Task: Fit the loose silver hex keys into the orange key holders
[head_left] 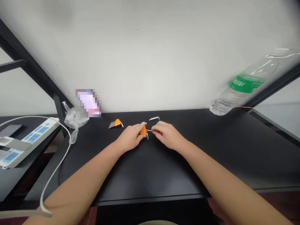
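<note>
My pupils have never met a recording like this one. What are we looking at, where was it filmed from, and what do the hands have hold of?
There is no machine here: a person works with two bare hands. The single picture comes from a camera worn on the head, looking forward and down.

The left hand holds an orange holder with metal in it. The right hand pinches a thin metal rod that points toward that holder; whether it sits inside is too small to tell.

On the black table beyond the hands lie a second orange holder with metal keys and a few silver pieces. A clear bottle stands on the right, a plastic bag on the left.
</note>
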`<state>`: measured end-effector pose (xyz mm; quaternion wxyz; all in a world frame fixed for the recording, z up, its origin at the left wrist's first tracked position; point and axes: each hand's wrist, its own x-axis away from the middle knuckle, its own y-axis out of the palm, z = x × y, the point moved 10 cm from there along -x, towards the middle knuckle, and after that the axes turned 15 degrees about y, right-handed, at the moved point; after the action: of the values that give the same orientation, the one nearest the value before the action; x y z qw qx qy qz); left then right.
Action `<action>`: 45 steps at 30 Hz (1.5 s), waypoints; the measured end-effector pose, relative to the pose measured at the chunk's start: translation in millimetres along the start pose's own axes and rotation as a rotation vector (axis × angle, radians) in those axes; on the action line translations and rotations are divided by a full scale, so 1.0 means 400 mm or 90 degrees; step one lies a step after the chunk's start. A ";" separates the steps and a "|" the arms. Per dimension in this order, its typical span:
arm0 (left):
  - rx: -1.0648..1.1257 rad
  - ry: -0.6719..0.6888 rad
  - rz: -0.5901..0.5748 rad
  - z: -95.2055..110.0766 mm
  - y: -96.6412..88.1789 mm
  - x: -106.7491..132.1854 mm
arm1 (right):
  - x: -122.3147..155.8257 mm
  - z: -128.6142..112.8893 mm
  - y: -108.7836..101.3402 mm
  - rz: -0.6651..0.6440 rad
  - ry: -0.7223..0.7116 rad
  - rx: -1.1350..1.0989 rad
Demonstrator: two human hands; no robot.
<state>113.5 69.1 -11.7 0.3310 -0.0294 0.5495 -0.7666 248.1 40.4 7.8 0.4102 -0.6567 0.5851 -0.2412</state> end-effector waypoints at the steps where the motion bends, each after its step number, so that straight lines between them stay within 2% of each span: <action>1: -0.003 0.003 -0.004 0.003 0.000 -0.001 | 0.003 -0.004 -0.003 0.005 -0.005 0.011; 5: -0.015 0.022 -0.019 0.032 -0.003 -0.007 | 0.023 -0.043 -0.005 0.008 -0.030 0.036; 8: -0.036 0.056 -0.020 0.069 -0.011 -0.014 | 0.032 -0.079 0.004 -0.023 -0.049 -0.061; 10: -0.042 0.069 -0.019 0.082 -0.013 -0.016 | 0.024 -0.074 0.009 -0.040 -0.038 -0.148; 13: -0.034 0.053 -0.029 0.066 -0.003 -0.013 | -0.008 0.000 0.009 -0.013 0.035 -0.194; 15: -0.031 0.038 -0.033 0.046 0.005 -0.009 | -0.033 0.065 0.006 0.031 0.082 -0.102; 18: -0.026 0.025 -0.028 0.024 0.011 -0.005 | -0.065 0.158 0.026 0.023 0.169 0.089; 21: -0.011 0.025 -0.018 0.021 0.009 -0.004 | -0.079 0.198 0.051 -0.011 0.206 0.204; 25: 0.002 0.033 0.005 0.030 -0.004 -0.004 | -0.079 0.195 0.064 -0.028 0.216 0.260; 35: -0.002 0.027 0.005 0.025 -0.007 -0.005 | -0.067 0.173 0.043 -0.009 0.258 0.302; 38: 0.007 -0.015 0.020 0.005 -0.008 0.001 | -0.057 0.151 0.028 -0.007 0.258 0.305; 42: 0.021 -0.088 0.019 -0.027 -0.005 0.010 | -0.032 0.133 0.035 -0.082 0.259 0.315; 45: -0.013 -0.083 0.011 -0.024 -0.006 0.006 | -0.014 0.114 0.034 -0.105 0.240 0.264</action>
<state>106.6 76.4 -14.1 0.3723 -0.0775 0.5346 -0.7547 275.8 58.0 -27.3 0.3983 -0.5481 0.5337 -0.5061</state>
